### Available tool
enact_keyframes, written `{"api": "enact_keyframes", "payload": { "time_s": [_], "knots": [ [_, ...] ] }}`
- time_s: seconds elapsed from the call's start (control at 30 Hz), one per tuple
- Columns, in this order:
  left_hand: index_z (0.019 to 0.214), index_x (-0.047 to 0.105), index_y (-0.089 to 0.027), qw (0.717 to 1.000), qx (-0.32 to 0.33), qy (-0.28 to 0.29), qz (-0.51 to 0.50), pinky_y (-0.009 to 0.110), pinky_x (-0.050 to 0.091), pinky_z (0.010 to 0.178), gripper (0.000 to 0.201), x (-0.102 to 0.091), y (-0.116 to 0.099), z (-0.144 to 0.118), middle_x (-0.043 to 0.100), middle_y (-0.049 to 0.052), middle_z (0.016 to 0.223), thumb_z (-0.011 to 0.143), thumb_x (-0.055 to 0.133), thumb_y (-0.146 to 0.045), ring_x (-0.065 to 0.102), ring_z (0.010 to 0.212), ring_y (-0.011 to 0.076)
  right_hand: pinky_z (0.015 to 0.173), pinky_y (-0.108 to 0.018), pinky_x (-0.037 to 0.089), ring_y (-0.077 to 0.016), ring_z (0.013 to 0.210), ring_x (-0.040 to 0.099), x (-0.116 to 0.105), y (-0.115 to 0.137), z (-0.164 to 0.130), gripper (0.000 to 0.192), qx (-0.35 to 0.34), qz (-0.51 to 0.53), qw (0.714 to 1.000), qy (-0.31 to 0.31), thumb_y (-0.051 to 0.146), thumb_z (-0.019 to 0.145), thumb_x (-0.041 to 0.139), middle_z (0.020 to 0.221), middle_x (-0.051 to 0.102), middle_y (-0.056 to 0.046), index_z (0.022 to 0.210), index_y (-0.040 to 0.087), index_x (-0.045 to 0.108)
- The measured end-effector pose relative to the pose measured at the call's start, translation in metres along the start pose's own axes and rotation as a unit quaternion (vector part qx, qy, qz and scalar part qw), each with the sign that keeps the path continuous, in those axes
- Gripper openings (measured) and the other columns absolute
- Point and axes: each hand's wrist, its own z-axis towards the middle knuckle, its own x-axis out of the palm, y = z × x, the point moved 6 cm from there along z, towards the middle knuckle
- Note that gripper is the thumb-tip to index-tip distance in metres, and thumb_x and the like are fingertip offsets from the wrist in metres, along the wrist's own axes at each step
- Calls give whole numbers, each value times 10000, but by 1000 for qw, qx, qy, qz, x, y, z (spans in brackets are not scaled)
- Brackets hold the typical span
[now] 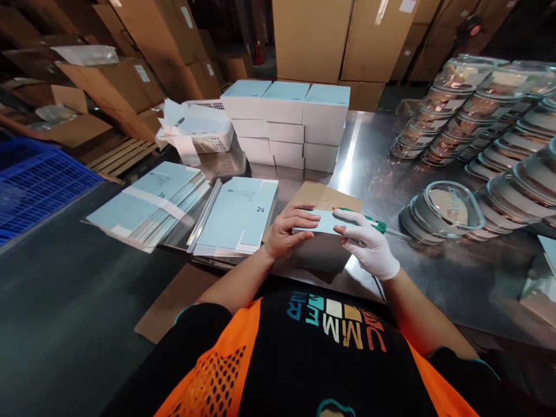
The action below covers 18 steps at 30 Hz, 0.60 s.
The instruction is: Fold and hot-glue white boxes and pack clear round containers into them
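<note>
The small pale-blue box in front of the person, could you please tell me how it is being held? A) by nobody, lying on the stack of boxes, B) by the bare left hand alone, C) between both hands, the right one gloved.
C: the small pale-blue box sits between the bare left hand and the white-gloved right hand, above a cardboard sheet.

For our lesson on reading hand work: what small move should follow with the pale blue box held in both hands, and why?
Probably set the pale blue cardboard box on the stack of matching boxes behind. The bare left hand and white-gloved right hand grip its ends, and it appears already folded into shape.
</note>
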Motion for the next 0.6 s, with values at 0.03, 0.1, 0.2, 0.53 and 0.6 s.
{"api": "enact_keyframes", "payload": {
  "time_s": [0.03, 0.1, 0.2, 0.53, 0.6],
  "knots": [
    [998, 880, -313, 1000, 13, 2, -10, 686, 532, 1199, 376, 1, 1, 0, 864, 105, 1082, 950, 806, -678, 743, 1323, 370, 1312, -599, 470, -322, 1543, 605, 0, -4, -2, 285, 11, 0, 1000, -5, 479, 1069, 720, 1615, 660, -128, 1279, 321, 831],
    [1139, 866, -299, 999, 20, -8, -42, 655, 497, 1243, 425, 3, 7, -3, 856, 123, 1204, 913, 860, -660, 711, 1399, 374, 1367, -595, 394, -334, 1630, 503, 2, -14, -11, 539, 54, -6, 998, -25, 511, 999, 790, 1739, 532, -134, 1492, 307, 720],
    [1574, 632, -295, 991, -55, -63, -101, 632, 416, 1317, 1101, -1, 27, -17, 647, 210, 1625, 656, 977, -796, 551, 1585, 434, 1348, -609, 411, -385, 1577, 538, 10, -35, -29, 1040, 151, -10, 988, -43, 572, 810, 917, 1686, 556, -210, 1689, 205, 500],
    [1275, 706, -198, 880, -374, -154, -250, 354, 653, 818, 863, -14, 67, -70, 809, 95, 1141, 613, 1057, -627, 793, 910, 239, 1215, -592, 554, -389, 1401, 690, 33, -51, -26, 784, 191, 112, 972, -80, 692, 1000, 659, 1544, 683, -205, 1630, 249, 515],
    [1098, 712, -173, 867, -357, -233, -258, 267, 569, 600, 701, -48, 70, -36, 771, 26, 874, 660, 1025, -623, 705, 671, 168, 1313, -623, 454, -393, 1594, 538, 55, -51, -25, 898, 166, 83, 982, 26, 593, 1007, 651, 1744, 497, -234, 1764, 231, 330]
  ]
}}
